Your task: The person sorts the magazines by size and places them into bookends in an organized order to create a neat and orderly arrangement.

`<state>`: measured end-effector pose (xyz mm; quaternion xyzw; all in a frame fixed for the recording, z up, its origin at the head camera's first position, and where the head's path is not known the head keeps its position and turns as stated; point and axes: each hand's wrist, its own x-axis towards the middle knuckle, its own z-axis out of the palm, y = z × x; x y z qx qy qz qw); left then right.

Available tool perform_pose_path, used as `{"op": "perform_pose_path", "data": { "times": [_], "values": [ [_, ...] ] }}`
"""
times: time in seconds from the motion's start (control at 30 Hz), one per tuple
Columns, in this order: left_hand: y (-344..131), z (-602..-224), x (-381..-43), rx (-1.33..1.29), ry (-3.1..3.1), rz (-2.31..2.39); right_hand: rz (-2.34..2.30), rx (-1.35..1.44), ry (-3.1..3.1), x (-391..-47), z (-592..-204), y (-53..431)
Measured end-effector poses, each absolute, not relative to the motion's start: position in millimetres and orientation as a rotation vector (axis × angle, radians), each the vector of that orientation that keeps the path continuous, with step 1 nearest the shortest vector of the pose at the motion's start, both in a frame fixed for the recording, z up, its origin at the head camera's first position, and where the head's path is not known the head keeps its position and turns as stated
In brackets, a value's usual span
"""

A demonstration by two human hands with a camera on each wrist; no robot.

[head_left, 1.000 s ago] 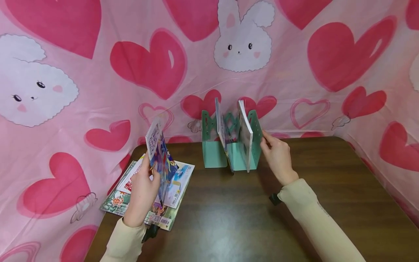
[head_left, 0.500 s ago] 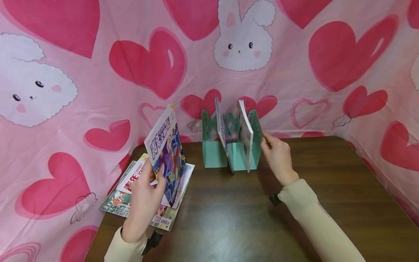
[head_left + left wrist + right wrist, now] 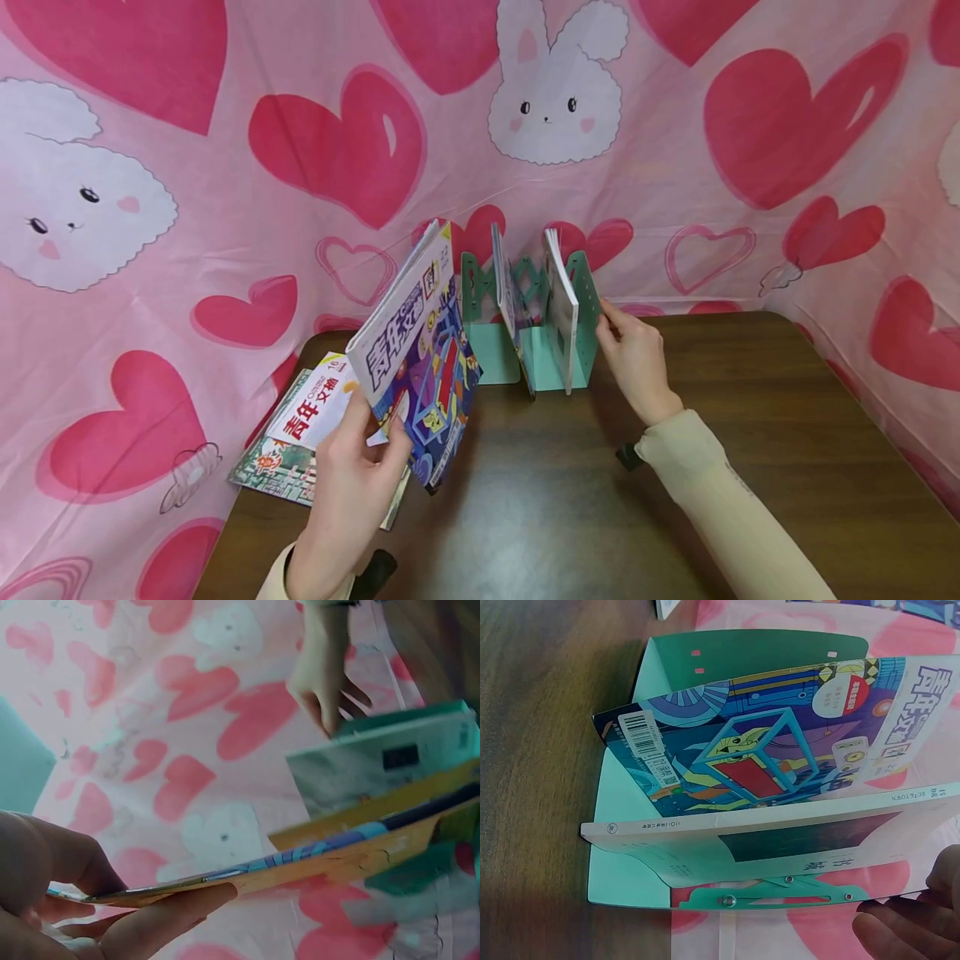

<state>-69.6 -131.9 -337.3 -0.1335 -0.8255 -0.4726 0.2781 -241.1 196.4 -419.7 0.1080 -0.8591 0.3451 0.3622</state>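
Note:
My left hand (image 3: 358, 492) pinches a purple magazine (image 3: 431, 367) by its left edge, thumb on the front cover; the magazine is raised and tilted, overlapping the left side of a mint-green expandable book rack (image 3: 492, 354). Standing in the rack are a purple-covered magazine (image 3: 765, 742), leaning, and a white-spined book (image 3: 564, 304) near the right end panel. At that panel's outer edge, my right hand (image 3: 639, 360) grips the rack with thumb and fingers. Its fingertips (image 3: 874, 934) show at the panel's edge in the right wrist view.
A loose pile of magazines lies at the table's left, with a white, red-titled magazine (image 3: 318, 400) over a green-patterned one (image 3: 273, 471). The dark wooden table (image 3: 570, 517) ends at a pink heart-print cloth (image 3: 667, 233) behind the rack.
My left hand has carried the purple magazine rightward from over the pile towards the rack, turning its front cover more into view. My right hand has stayed at the rack's right panel.

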Motion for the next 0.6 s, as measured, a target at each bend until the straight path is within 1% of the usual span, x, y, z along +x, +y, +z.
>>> {"op": "perform_pose_path", "data": {
  "times": [0.33, 0.6],
  "values": [
    [-116.1, -331.3, -57.5, -0.466, -2.168, -1.343, 0.892, 0.283, -2.222, -241.6, -420.0, 196.9],
    [-100.3, -328.5, -58.6, -0.551, -2.149, -1.403, 0.895, 0.273, -2.219, -240.3, -421.3, 196.5]
  ]
}}
